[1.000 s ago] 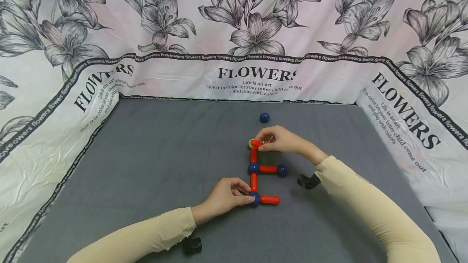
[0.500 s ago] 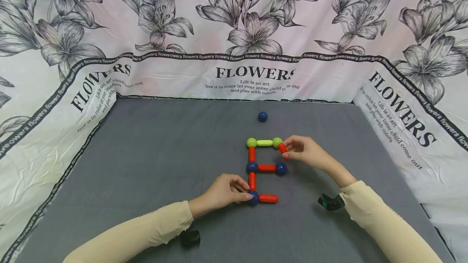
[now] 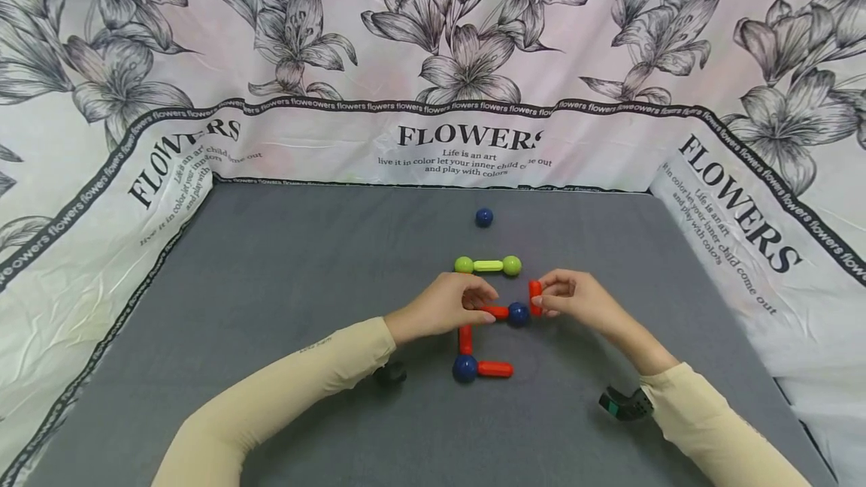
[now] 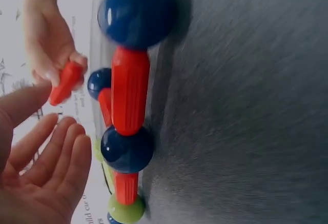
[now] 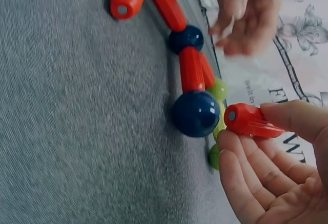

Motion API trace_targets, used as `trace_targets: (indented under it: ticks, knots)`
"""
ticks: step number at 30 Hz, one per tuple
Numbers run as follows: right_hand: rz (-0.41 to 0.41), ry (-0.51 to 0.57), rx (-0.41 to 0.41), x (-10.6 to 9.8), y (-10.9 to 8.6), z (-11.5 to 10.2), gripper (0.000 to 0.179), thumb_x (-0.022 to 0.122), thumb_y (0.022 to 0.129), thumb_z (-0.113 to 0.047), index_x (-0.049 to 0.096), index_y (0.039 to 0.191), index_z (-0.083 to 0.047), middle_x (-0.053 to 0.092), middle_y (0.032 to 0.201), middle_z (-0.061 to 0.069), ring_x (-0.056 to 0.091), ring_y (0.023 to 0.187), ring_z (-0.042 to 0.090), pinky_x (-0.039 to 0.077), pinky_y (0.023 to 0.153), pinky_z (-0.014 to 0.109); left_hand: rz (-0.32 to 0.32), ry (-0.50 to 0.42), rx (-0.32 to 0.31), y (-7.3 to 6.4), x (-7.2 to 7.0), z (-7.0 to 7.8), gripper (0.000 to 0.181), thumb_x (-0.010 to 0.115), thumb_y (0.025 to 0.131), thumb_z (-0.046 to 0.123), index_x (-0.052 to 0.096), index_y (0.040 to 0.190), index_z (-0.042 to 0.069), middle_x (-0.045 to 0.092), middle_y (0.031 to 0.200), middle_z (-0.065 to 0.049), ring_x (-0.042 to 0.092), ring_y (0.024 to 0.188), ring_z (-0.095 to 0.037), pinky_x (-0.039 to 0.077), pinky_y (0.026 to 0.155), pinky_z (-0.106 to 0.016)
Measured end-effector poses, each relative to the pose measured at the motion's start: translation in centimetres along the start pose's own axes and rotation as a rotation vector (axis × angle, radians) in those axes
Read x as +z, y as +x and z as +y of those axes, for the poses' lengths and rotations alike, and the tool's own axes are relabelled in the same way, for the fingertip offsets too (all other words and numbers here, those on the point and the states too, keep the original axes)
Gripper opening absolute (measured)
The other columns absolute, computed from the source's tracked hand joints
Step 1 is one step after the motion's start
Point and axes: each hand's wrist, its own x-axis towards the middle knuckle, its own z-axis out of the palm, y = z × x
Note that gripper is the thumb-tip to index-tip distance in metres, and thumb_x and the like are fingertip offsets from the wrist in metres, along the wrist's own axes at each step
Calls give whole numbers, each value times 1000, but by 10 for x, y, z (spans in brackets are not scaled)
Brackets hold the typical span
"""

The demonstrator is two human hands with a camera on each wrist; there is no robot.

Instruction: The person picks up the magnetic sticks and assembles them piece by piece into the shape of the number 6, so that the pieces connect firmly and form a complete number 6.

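My right hand [image 3: 571, 300] pinches a red magnetic rod [image 5: 252, 121] between thumb and fingers. In the right wrist view a small gap separates that rod from the blue ball [image 5: 197, 114] at the end of the middle arm. My left hand [image 3: 446, 308] hovers over the middle of the assembly with fingers loosely spread. Nothing is between them in the left wrist view. Beneath it, red rods and blue balls [image 4: 127, 148] form a joined figure. Its top is a green rod [image 3: 488, 266] between two green balls, and a red rod [image 3: 496, 370] juts from the bottom blue ball [image 3: 465, 368].
A single blue ball [image 3: 483, 217] lies behind the figure on the grey tabletop [image 3: 304, 246]. White flower-printed cloth [image 3: 473, 145] stands along the back and sides. A dark wrist device [image 3: 625, 404] hangs below the right sleeve.
My left hand has left the bottom blue ball and moved up and right over the middle. My right hand has brought the red rod rightward, then down beside the middle arm's end ball.
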Motion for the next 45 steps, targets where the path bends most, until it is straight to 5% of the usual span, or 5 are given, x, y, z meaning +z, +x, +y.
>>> trace_targets:
  ticks: [7, 15, 33, 45]
  knots:
    - [-35, 38, 54, 6, -7, -2, 39, 70, 93, -26, 61, 117, 3, 75, 95, 7, 70, 84, 14, 60, 79, 34, -93, 109, 25, 33, 7, -4, 41, 78, 87, 23, 67, 124, 9, 71, 122, -5, 69, 108, -14, 55, 90, -19]
    - [-84, 55, 123, 16, -14, -1, 31, 72, 89, -23, 65, 106, 2, 75, 88, 2, 69, 81, 14, 60, 76, 33, -130, 238, 59, 49, 14, -11, 40, 78, 87, 23, 68, 124, 11, 72, 120, 1, 67, 100, -9, 53, 87, -16]
    - [-146, 94, 192, 41, -18, 3, 25, 75, 87, -24, 68, 93, -1, 72, 72, -3, 69, 67, 12, 61, 67, 32, -169, 274, 107, 51, 17, -12, 34, 77, 88, 19, 70, 121, 13, 72, 109, 1, 64, 90, -3, 49, 77, -10]
    - [-136, 95, 184, 44, -18, 5, 24, 74, 88, -23, 67, 94, 0, 72, 73, -4, 69, 67, 12, 61, 66, 32, -185, 219, 135, 50, 17, -15, 34, 75, 89, 17, 70, 122, 13, 71, 110, 0, 65, 92, -4, 50, 79, -10]
